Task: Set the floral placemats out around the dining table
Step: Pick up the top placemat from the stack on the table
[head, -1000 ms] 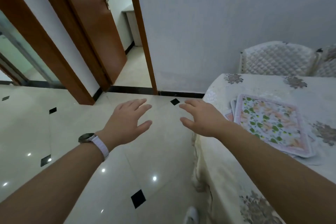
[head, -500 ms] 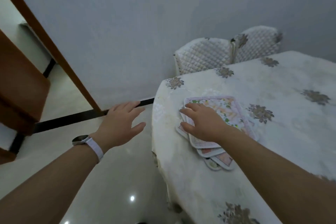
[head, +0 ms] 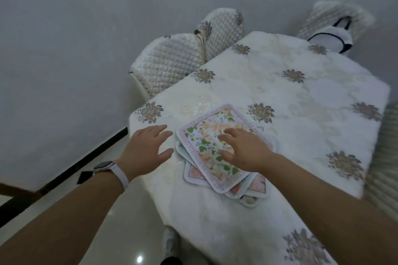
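A stack of several floral placemats (head: 202, 140) lies near the left corner of the dining table (head: 290, 97), which is covered by a white cloth with brown flower motifs. The top mat has green leaves, peach flowers and a pink border; corners of the mats beneath stick out below it. My right hand (head: 243, 148) hovers over the top mat, fingers spread, holding nothing. My left hand (head: 148, 146), with a watch on its wrist, is spread open just left of the stack, over the table's edge.
Two chairs with quilted white covers (head: 172, 60) stand against the grey wall behind the table's left side. Another covered chair (head: 336, 21) with a white bag on it is at the far end. Glossy tiled floor (head: 120, 232) lies to the left.
The view has swung from the doorway onto the table. Both hands have come over the table corner, the right onto the placemat stack, the left beside it.
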Tool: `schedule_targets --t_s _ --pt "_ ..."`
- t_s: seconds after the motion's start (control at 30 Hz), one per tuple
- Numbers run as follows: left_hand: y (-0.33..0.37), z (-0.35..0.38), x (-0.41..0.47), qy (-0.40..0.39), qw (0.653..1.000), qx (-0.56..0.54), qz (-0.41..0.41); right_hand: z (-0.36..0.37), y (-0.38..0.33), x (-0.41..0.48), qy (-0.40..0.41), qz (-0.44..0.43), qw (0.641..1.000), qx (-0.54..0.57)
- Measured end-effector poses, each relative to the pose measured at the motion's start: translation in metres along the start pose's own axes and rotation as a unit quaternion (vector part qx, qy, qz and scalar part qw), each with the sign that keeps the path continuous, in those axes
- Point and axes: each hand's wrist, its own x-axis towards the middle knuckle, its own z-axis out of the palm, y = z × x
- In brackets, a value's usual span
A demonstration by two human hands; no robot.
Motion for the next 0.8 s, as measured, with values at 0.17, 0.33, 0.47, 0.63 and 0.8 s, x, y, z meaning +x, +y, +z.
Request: schedule_targets --t_s 0.17,0.33,0.47,0.63,0.8 --pt "-0.041 0.011 0.053 -0.012 0.997 -0.036 0.07 0.006 -0.015 0.015 0.01 0.104 0.993 0.049" --pt "-0.057 0.037 0.092 -0.041 0.991 -0.055 0.117 0.022 -0.015 0.004 0.024 0.207 0.973 0.098" --pt "-0.05 0.056 0.119 -0.074 0.988 -0.074 0.117 0.038 -0.007 -0.008 0.046 0.311 0.934 0.168" --pt "-0.033 0.071 0.148 -0.125 0.979 -0.156 0.037 0.06 0.004 -0.013 0.066 0.427 0.852 0.295" --pt "-0.019 0.086 0.174 -0.163 0.959 -0.226 -0.049 0.08 0.008 -0.004 0.126 0.511 0.715 0.46"
